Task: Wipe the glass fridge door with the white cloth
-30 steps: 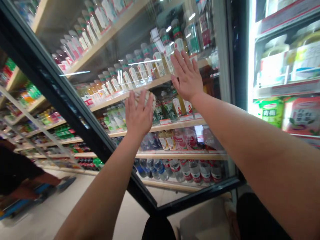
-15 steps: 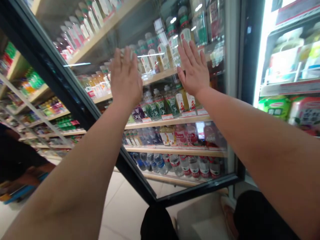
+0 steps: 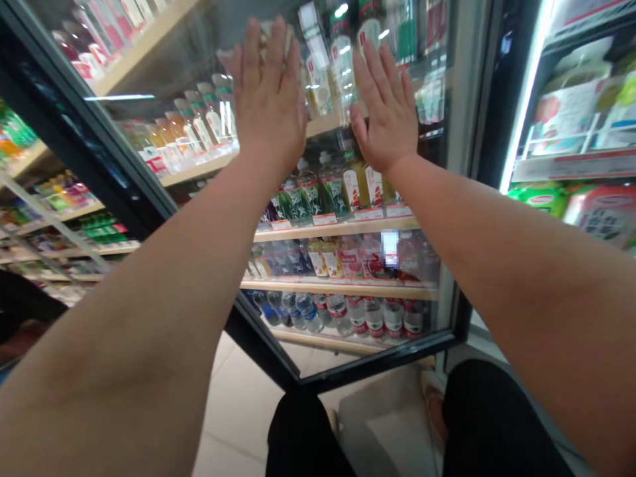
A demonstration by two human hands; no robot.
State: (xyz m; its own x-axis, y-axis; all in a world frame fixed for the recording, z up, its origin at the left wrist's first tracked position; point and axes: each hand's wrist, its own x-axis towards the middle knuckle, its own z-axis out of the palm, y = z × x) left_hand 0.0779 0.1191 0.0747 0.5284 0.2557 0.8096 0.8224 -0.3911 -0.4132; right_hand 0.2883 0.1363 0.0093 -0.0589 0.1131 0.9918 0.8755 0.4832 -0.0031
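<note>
A glass door (image 3: 199, 59) in a dark frame stands swung open in front of me. My left hand (image 3: 271, 99) lies flat against its upper part, fingers stretched out. Something pale and crumpled-looking shows between and around those fingertips; I cannot make out what it is. To the right of it, my right hand (image 3: 385, 112) rests palm-first on the same pane with its fingers spread and the thumb apart. Through the glass, between and below my hands, stand rows of drink bottles (image 3: 332, 185) on pale shelves.
Right of the door, a lit cooler shelf (image 3: 576, 164) holds large bottles (image 3: 571, 99) and packs. A bottom door rail (image 3: 382, 362) runs just above the tiled floor (image 3: 233, 404), near my knees. At the left edge, a person's dark clothing (image 3: 24, 295) shows beside more shelves.
My left hand has slid up and to the right across the glass, closer to my right hand. The right hand appears higher in view as the camera shifts. The person at left shows less.
</note>
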